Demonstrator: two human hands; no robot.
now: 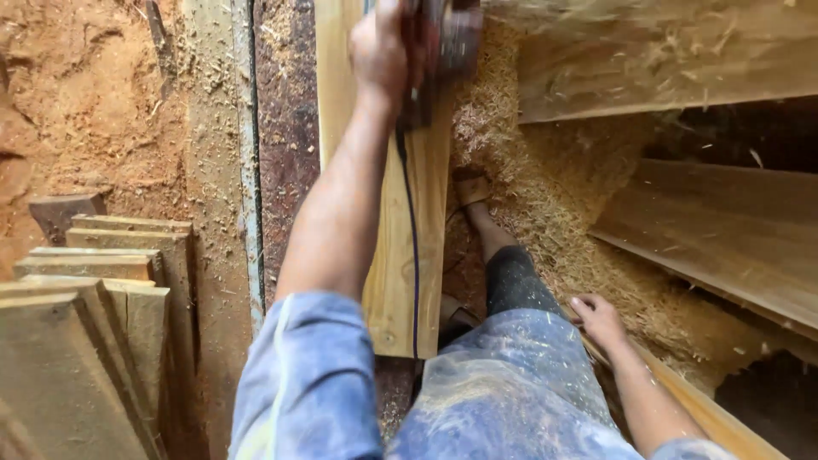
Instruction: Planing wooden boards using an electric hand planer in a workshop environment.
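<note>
A sawdust-strewn floor (102,102) of reddish earth fills the left of the view, running up to a long weathered beam (217,170) edged with a grey metal strip. To the right, wide boards (724,221) lie at a slant, their faces dusted with shavings, and a deep drift of pale shavings (545,196) is heaped between them and the work. At lower left a stack of short planks (94,290) rests in stepped layers, ends toward the camera.

At centre a pale, freshly cut plank (396,255) runs away from the person, its near end just beside the knee. The left hand (383,51) is stretched out along it at the top of the view, fingers wrapped tight around the handle of a power tool (447,43) that sits on the plank's far part; the tool is blurred and partly cut off by the frame, so its kind cannot be told. A dark cord (413,255) trails from it back down the plank.

The right hand (601,319) rests low at the right, fingers loosely curled and empty, touching the edge of a board (707,409) beside the dust-speckled trouser leg (528,366). One foot in a sandal (471,189) stands in the shavings just right of the plank.
</note>
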